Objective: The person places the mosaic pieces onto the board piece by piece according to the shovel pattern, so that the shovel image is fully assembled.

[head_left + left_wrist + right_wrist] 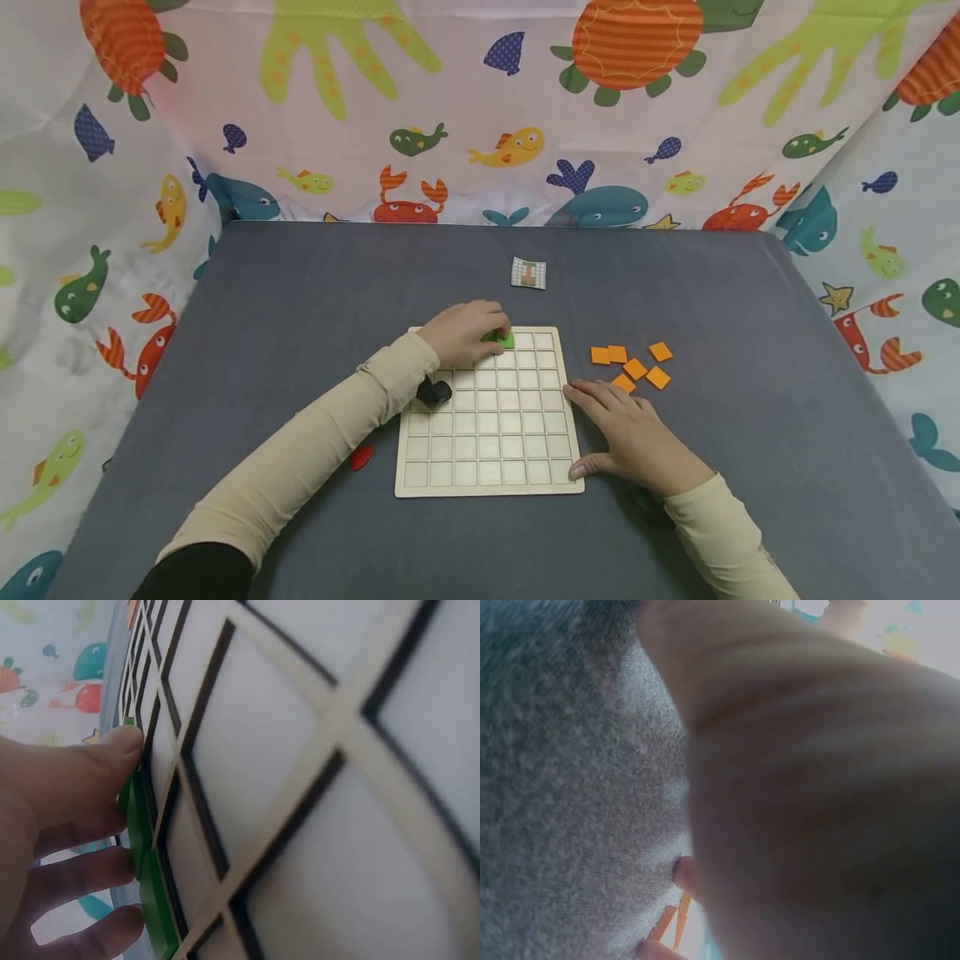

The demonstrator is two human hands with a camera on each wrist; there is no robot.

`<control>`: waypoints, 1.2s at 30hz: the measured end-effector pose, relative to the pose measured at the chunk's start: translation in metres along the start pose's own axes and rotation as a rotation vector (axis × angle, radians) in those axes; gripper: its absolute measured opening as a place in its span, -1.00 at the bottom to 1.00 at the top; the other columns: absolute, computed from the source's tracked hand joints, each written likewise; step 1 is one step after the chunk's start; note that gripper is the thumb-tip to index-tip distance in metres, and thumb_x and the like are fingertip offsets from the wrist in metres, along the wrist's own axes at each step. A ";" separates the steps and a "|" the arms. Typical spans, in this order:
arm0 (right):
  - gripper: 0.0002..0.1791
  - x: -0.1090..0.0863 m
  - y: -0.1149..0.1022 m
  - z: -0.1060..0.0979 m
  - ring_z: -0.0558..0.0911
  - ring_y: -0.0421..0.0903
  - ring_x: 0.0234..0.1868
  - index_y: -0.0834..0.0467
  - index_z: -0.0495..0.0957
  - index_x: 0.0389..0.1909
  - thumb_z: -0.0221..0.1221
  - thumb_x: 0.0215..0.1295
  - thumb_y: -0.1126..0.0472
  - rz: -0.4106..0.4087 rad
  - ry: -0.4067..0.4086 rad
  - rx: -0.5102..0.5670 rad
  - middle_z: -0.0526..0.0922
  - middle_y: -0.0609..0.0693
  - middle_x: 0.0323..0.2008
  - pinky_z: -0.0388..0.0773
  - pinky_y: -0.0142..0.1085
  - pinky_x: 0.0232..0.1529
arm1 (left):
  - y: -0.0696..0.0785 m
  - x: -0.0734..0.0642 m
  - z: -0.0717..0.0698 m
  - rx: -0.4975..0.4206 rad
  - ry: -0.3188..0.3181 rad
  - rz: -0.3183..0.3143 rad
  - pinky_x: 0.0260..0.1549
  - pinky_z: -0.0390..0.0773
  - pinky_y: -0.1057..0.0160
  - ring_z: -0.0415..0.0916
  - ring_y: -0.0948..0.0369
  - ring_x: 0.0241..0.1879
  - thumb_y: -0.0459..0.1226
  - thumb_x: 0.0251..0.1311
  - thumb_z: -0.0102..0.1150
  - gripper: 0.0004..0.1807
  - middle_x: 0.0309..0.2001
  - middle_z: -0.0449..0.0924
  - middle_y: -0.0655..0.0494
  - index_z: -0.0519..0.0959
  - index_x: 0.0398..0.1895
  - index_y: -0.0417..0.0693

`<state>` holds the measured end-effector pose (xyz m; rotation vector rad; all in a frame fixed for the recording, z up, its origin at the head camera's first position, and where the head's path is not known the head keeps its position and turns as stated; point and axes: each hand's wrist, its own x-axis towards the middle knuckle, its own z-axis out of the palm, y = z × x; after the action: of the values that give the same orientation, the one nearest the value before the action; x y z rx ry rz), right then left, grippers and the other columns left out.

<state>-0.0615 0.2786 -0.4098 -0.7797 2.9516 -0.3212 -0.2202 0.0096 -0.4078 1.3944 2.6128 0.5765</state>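
Note:
A pale wooden grid board [487, 497] lies on the grey table. At its far edge my left hand [467, 333] pinches a green square tile [507, 340], thumb on the near side and fingers curled behind it. In the left wrist view, more green tiles [155, 907] sit in a row of cells along the edge, with fingertips touching them. My right hand [626, 429] rests along the board's right edge, fingers extended and the thumb near the lower right corner. In the right wrist view, the forearm hides most of that hand.
Several loose orange square tiles [634, 369] lie right of the board, just beyond my right fingertips. A small card with a grid pattern [528, 273] lies behind the board. A red piece [361, 457] shows beside my left sleeve. Patterned cloth [465, 167] surrounds the table.

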 end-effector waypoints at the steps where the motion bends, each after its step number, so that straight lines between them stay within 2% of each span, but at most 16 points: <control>1: 0.18 0.000 0.000 0.000 0.34 0.01 0.32 0.04 0.22 0.42 0.25 -0.26 -0.48 -0.001 0.002 0.001 0.31 0.02 0.35 0.36 0.12 -0.02 | 0.000 0.001 0.001 0.000 0.002 0.005 -0.14 0.47 0.24 0.45 0.23 -0.19 -0.16 0.26 0.23 -0.83 -0.15 0.52 0.15 0.60 -0.15 0.03; 9: 0.19 -0.001 -0.001 0.000 0.33 0.01 0.33 0.04 0.22 0.42 0.25 -0.27 -0.47 0.010 -0.004 0.002 0.31 0.02 0.36 0.36 0.13 0.00 | -0.003 0.001 0.005 0.013 0.013 0.015 -0.14 0.47 0.23 0.46 0.24 -0.17 -0.10 0.25 0.22 -0.79 -0.14 0.51 0.18 0.61 -0.12 0.06; 12: 0.18 -0.001 -0.002 -0.001 0.33 0.00 0.33 0.03 0.22 0.43 0.26 -0.27 -0.47 0.017 -0.014 0.004 0.31 0.01 0.36 0.36 0.12 -0.01 | -0.003 -0.005 0.002 0.007 0.011 -0.033 -0.06 0.41 0.12 0.46 0.24 -0.09 -0.05 0.27 0.19 -0.73 -0.06 0.51 0.20 0.59 -0.03 0.11; 14: 0.18 0.000 -0.003 -0.002 0.33 -0.01 0.32 0.03 0.22 0.43 0.27 -0.27 -0.46 0.018 -0.022 0.007 0.31 0.00 0.35 0.36 0.10 -0.02 | -0.003 -0.015 -0.005 -0.021 0.007 -0.100 0.03 0.34 0.01 0.45 0.22 0.01 -0.02 0.27 0.18 -0.67 0.02 0.51 0.19 0.57 0.05 0.14; 17: 0.17 0.003 -0.004 -0.006 0.33 0.01 0.33 0.04 0.22 0.42 0.27 -0.24 -0.46 0.023 -0.056 0.007 0.31 0.01 0.35 0.38 0.13 0.00 | -0.002 -0.039 -0.021 -0.068 0.003 -0.219 0.13 0.23 -0.12 0.41 0.17 0.13 0.03 0.26 0.17 -0.57 0.11 0.49 0.15 0.53 0.15 0.13; 21: 0.04 0.010 -0.001 -0.022 0.39 0.06 0.29 0.10 0.28 0.38 0.29 -0.09 -0.38 0.061 -0.093 0.016 0.40 0.05 0.29 0.38 0.19 0.06 | 0.001 -0.076 -0.038 -0.077 0.026 -0.316 0.08 0.27 -0.13 0.43 0.08 0.14 0.03 0.21 0.23 -0.48 0.13 0.48 0.04 0.51 0.18 0.04; 24: -0.07 0.019 0.007 -0.044 0.42 0.13 0.25 0.15 0.32 0.34 0.29 0.04 -0.30 0.129 -0.089 0.024 0.46 0.12 0.23 0.34 0.22 0.09 | 0.001 -0.101 -0.041 -0.055 0.038 -0.344 0.02 0.30 -0.12 0.44 0.04 0.13 0.01 0.14 0.31 -0.42 0.14 0.46 -0.01 0.48 0.20 -0.01; 27: -0.15 0.028 0.024 -0.068 0.43 0.22 0.21 0.23 0.35 0.30 0.23 0.15 -0.27 0.233 -0.103 0.013 0.48 0.23 0.19 0.30 0.28 0.07 | 0.001 -0.118 -0.037 -0.034 0.026 -0.349 0.02 0.32 -0.16 0.38 0.00 0.18 0.02 0.07 0.37 -0.31 0.20 0.40 -0.04 0.43 0.26 -0.01; 31: -0.29 0.038 0.053 -0.091 0.54 0.23 -0.01 0.37 0.41 0.16 0.20 0.26 -0.15 0.379 -0.155 0.082 0.53 0.34 0.06 0.44 0.20 -0.02 | 0.000 -0.130 -0.028 -0.021 -0.002 -0.354 0.02 0.31 -0.19 0.30 -0.02 0.25 0.08 0.00 0.39 -0.16 0.30 0.29 -0.05 0.33 0.35 0.03; 33: -0.36 0.041 0.067 -0.094 0.57 0.17 -0.15 0.40 0.44 0.06 0.21 0.27 -0.09 0.437 -0.185 0.130 0.57 0.33 -0.07 0.54 0.06 -0.16 | 0.000 -0.134 -0.024 -0.034 -0.019 -0.361 0.03 0.26 -0.20 0.28 -0.04 0.26 0.10 -0.04 0.41 -0.09 0.34 0.24 -0.05 0.28 0.39 0.06; 36: -0.42 0.040 0.084 -0.093 0.53 0.10 -0.26 0.40 0.45 -0.04 0.23 0.26 -0.07 0.508 -0.230 0.166 0.59 0.28 -0.19 0.52 -0.12 -0.35 | 0.001 -0.134 -0.019 -0.052 -0.042 -0.366 0.03 0.21 -0.22 0.25 -0.06 0.29 0.13 -0.08 0.42 -0.02 0.38 0.18 -0.07 0.22 0.43 0.10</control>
<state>-0.1483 0.3468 -0.3383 -0.0319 2.7296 -0.3962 -0.1491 -0.1052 -0.3994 0.8690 2.6999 0.5497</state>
